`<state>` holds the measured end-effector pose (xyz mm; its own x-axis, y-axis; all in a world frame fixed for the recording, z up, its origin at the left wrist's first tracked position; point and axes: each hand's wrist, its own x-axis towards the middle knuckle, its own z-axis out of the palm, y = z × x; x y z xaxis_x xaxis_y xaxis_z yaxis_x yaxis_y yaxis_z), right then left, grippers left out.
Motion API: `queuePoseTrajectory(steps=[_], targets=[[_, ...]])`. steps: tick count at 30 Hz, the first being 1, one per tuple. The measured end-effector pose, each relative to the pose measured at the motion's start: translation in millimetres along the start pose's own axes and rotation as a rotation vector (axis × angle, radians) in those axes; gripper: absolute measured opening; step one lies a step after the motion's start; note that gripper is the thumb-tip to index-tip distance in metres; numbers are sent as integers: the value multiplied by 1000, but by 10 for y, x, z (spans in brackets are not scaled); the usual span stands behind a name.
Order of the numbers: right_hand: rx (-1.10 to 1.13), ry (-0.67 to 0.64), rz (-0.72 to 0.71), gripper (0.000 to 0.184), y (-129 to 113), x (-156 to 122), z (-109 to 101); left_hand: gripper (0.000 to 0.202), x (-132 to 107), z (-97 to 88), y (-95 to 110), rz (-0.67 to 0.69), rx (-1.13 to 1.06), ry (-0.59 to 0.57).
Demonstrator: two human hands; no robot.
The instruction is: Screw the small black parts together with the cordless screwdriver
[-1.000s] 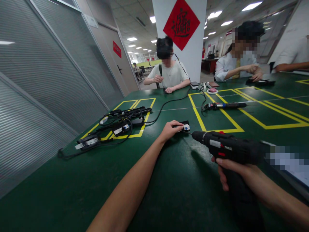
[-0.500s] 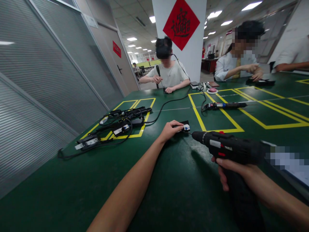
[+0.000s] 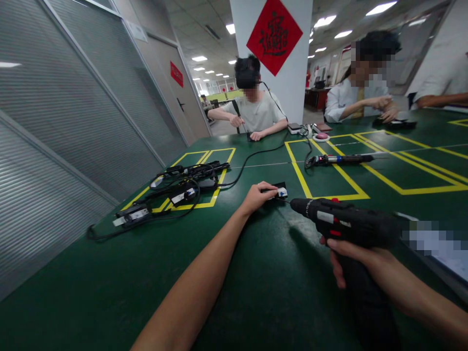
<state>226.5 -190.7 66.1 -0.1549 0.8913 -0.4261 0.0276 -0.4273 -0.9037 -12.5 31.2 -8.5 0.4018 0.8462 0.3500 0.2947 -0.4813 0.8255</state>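
My right hand (image 3: 351, 258) is wrapped round the grip of a black cordless drill (image 3: 340, 222) with red details. The drill lies level and its thin bit points left. The bit's tip meets or nearly meets the near edge of a small black part with a white and blue piece on it (image 3: 282, 192); whether they touch I cannot tell. From the left, my left hand (image 3: 258, 197) pinches this part against the green table. The fingers cover much of the part.
Several black cabled devices (image 3: 190, 180) lie tangled in yellow tape frames at left. A pen-shaped electric screwdriver (image 3: 340, 160) lies at right, near a pink round object (image 3: 321, 136). A co-worker (image 3: 256, 107) holds a screwdriver across the table; another person (image 3: 365, 105) sits at right.
My hands, the drill and the small black part stay in place. Across the table, the co-worker's screwdriver has tilted further to the left.
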Motion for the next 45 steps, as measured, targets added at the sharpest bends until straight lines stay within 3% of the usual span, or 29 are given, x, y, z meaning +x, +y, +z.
queuePoseTrajectory(steps=[9,17,45], targets=[[-81,4,-23,33,-24,-9,25,26,2,-8,13,-9,-10,-6],[-180,-7,21,46,-53,-13,-1,27,-9,-11,51,-22,-11,-1],[-208,17,-18,49,-52,-8,29,26,4,-9,16,-14,-5,4]])
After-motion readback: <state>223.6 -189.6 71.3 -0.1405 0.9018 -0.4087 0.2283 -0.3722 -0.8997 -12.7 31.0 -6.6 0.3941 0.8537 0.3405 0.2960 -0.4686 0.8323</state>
